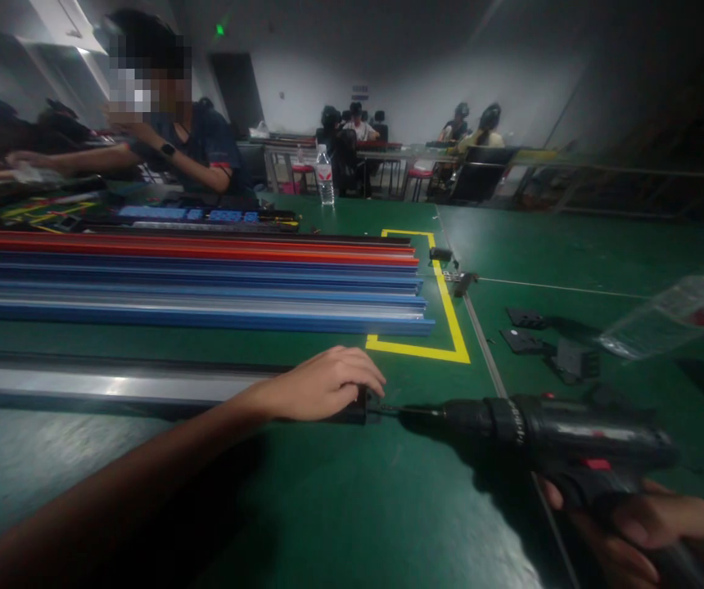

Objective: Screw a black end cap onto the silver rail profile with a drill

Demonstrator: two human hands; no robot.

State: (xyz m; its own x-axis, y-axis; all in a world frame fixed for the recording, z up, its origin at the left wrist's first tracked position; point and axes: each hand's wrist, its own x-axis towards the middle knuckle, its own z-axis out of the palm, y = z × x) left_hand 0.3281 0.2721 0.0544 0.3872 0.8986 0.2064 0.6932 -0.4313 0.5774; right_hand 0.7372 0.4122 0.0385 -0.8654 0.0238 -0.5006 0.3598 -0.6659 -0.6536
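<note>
My right hand point(647, 523) is wrapped round the handle of a black cordless drill point(579, 429), which points left. Its long thin bit point(413, 411) reaches the dark end piece point(372, 406) of a long black and silver rail point(112, 384). Over that end of the rail lies my left hand point(331, 383), its fingers curled down and closed on it. The underside of the grip is hidden, and where the bit's tip meets the end piece is too small to make out.
Blue rails point(205, 298) and red rails point(205, 245) lie beyond, reaching yellow tape point(450, 319). Several black plastic parts point(573, 360) and a lying clear bottle point(677, 315) are at the right. A bottle point(324, 176) stands farther back. Across the table sits a co-worker point(205, 147).
</note>
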